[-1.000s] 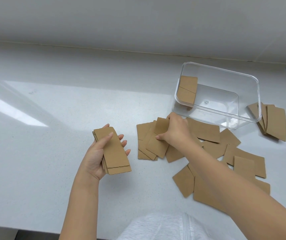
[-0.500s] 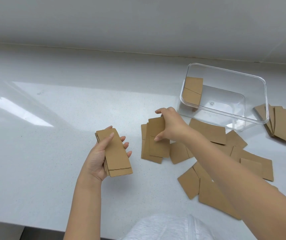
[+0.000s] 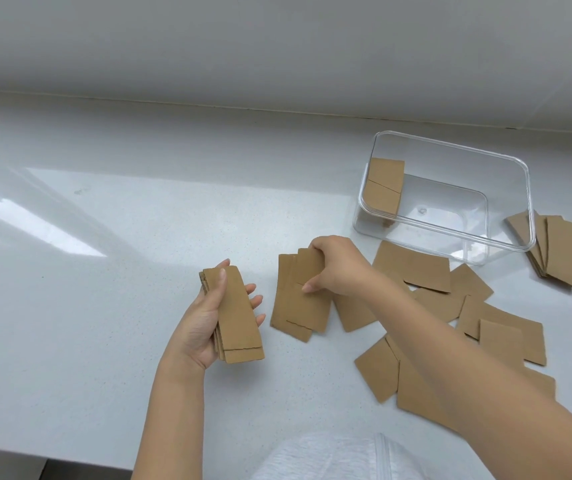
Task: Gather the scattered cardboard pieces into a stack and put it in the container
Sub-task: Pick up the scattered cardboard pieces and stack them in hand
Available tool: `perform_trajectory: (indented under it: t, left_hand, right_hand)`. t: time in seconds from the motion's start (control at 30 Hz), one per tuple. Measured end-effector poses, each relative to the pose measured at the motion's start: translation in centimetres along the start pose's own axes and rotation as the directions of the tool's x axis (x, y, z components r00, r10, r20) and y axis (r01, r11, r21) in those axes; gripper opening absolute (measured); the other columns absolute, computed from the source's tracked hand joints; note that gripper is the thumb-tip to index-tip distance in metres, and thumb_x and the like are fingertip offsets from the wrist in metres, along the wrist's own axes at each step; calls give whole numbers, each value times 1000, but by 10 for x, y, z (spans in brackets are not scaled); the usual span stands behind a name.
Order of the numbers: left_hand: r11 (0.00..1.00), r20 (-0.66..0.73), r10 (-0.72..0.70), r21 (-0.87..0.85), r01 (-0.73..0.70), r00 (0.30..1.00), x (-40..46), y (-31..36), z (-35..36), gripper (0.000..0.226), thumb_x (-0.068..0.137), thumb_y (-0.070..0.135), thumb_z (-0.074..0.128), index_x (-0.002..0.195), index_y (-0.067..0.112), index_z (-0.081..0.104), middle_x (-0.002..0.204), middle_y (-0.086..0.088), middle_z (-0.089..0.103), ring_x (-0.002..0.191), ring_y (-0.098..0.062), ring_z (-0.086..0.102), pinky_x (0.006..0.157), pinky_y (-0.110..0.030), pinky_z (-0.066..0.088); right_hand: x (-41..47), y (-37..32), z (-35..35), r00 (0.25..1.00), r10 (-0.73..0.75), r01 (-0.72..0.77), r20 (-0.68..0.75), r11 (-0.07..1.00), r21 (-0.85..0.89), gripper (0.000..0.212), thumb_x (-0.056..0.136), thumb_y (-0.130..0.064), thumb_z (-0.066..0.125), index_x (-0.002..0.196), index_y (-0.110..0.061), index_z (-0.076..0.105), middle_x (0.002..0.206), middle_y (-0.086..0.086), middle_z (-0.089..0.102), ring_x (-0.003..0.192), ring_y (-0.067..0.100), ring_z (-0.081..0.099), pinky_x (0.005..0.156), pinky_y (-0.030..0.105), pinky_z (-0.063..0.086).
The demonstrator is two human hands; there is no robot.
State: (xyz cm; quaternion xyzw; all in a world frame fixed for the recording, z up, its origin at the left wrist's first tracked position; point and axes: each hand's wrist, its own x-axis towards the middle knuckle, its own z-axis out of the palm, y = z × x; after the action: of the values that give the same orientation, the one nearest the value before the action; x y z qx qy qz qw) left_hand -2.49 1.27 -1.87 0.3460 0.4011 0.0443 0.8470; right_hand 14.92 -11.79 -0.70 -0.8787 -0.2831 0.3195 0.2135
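Clearly I keep the squared stack of brown cardboard strips (image 3: pixel 234 315) in my left hand (image 3: pixel 205 327), thumb across its face and fingers curled behind, so new ones can join it. My right hand (image 3: pixel 335 268) pinches a few loose brown cardboard pieces (image 3: pixel 298 299) on the white counter (image 3: pixel 104 306). Beyond, the clear plastic container (image 3: pixel 451 202) holds one leaning piece.
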Motion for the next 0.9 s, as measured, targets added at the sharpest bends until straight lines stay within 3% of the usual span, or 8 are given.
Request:
perform_trajectory:
  t: [0.23, 0.33, 0.4, 0.5, 0.57, 0.67, 0.77, 0.9]
  left_hand:
    - [992, 211, -15, 126, -12, 977, 1, -4, 16, 66, 79, 64, 31, 138, 35, 39, 121, -8, 66, 107, -25, 64, 82, -40, 56]
    - [984, 356, -91, 173, 30, 930, -1, -15, 34, 74, 75, 70, 35, 138, 30, 42, 128, -8, 62, 108, -31, 63, 80, -42, 56]
    - [979, 414, -142, 191, 66, 899, -3, -20, 44, 82, 66, 68, 60, 136, 27, 45, 123, -11, 63, 96, -33, 66, 71, -41, 56]
    - [986, 439, -142, 140, 88, 887, -3, -27, 43, 85, 53, 45, 86, 130, 28, 52, 101, -11, 69, 74, -27, 66, 61, -36, 55]
    - [994, 452, -102, 19, 105, 886, 0, -30, 39, 83, 56, 32, 87, 130, 37, 51, 97, -11, 65, 71, -24, 62, 62, -36, 55]
    - [981, 424, -57, -142, 129, 904, 8, -30, 33, 90, 52, 22, 90, 129, 45, 49, 97, -10, 60, 76, -22, 61, 68, -36, 55]
    - [964, 412, 9, -245, 101, 911, 12, -29, 31, 85, 51, 26, 91, 125, 42, 53, 96, -8, 64, 80, -21, 64, 70, -37, 56]
    - [936, 378, 79, -346, 61, 922, 15, -29, 38, 61, 51, 28, 90, 107, 32, 64, 99, -6, 67, 83, -20, 65, 69, -37, 56]
  right_hand:
    - [-38, -9, -43, 967, -102, -11, 235, 901, 434, 28, 76, -8, 74, 101, -1, 63, 93, 7, 67, 80, 15, 65, 68, 22, 56]
    - [-52, -18, -26, 992, -84, 40, 97, 923, 384, 30, 67, -12, 81, 92, -6, 64, 85, -2, 63, 76, 13, 62, 63, 21, 55]
    - [-62, -22, -10, 996, -78, 88, -42, 936, 342, 33, 61, -15, 85, 84, -11, 62, 79, -19, 53, 75, 6, 55, 58, 15, 50]
    - [-70, -11, 12, 965, -164, 216, -203, 939, 266, 47, 64, -28, 82, 106, -27, 60, 95, -15, 47, 96, 7, 48, 79, 16, 45]
    - [-73, 4, 16, 931, -115, 226, -345, 927, 300, 49, 74, -34, 75, 118, -27, 55, 105, -11, 48, 98, 5, 48, 78, 11, 38]
    - [-72, 36, 5, 862, 150, -9, -484, 960, 281, 49, 79, -37, 68, 121, -20, 49, 115, -5, 48, 112, 16, 47, 89, 24, 41]
    - [-68, 64, -5, 863, 334, -343, -380, 938, 47, 78, 72, -50, 70, 132, -15, 35, 130, 7, 44, 122, 26, 40, 96, 37, 39]
    - [-65, 70, 2, 867, 358, -420, -347, 899, -122, 89, 63, -52, 78, 131, -15, 34, 125, 7, 48, 116, 27, 43, 96, 35, 36]
